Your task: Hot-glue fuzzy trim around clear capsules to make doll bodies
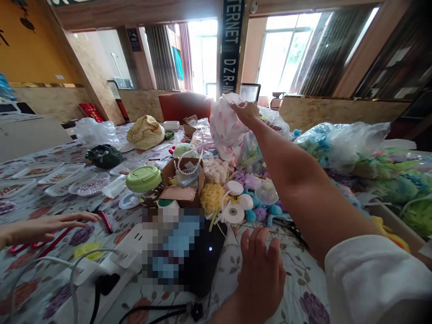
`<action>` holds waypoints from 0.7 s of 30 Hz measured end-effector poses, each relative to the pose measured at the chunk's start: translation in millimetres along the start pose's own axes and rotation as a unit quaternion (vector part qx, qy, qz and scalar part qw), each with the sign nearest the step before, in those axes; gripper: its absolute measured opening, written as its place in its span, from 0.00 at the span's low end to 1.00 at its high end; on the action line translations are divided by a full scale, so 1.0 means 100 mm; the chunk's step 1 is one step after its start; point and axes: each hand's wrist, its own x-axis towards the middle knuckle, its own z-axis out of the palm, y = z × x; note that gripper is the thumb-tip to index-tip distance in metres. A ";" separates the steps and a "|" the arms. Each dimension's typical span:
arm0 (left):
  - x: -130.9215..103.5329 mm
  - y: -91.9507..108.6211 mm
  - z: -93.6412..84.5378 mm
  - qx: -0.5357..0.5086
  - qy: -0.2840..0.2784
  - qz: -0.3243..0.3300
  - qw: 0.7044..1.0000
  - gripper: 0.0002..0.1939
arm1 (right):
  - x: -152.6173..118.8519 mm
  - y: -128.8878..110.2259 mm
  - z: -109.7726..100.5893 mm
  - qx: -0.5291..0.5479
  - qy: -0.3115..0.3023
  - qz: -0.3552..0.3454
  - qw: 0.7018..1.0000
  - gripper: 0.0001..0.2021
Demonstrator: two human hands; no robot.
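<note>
My right fingers [239, 108] pinch the pink-spotted bag [224, 123] near the table's [299, 274] far edge, mid-width. Left fingers [261, 238] half-open, nearer me. Grip step; shifting bag calls for firm pinch.

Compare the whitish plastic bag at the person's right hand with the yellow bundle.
The whitish bag is thin and translucent with pink patches, while the yellow bundle looks opaque. The whitish bag is gripped near its top by the right hand; no hand touches the yellow bundle. The whitish bag stands tall, whereas the yellow bundle sits low and rounded. Both look soft and crumpled.
</note>
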 end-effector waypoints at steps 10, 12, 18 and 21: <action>0.08 -0.02 -0.04 0.008 0.018 0.001 1.000 0.19 | -0.24 -0.13 -0.50 -0.002 0.058 0.032 0.998 0.25; 0.07 -0.03 -0.03 0.003 0.016 -0.002 1.000 0.18 | -0.44 -0.11 -0.73 -0.017 0.063 -0.006 0.998 0.23; 0.04 -0.10 0.01 -0.007 0.012 -0.001 1.000 0.16 | -1.65 -0.03 -1.63 -0.076 -0.017 -0.172 0.982 0.28; 0.07 -0.13 0.00 -0.010 0.007 -0.009 1.000 0.16 | -2.44 0.04 -2.16 -0.089 -0.079 -0.190 0.975 0.29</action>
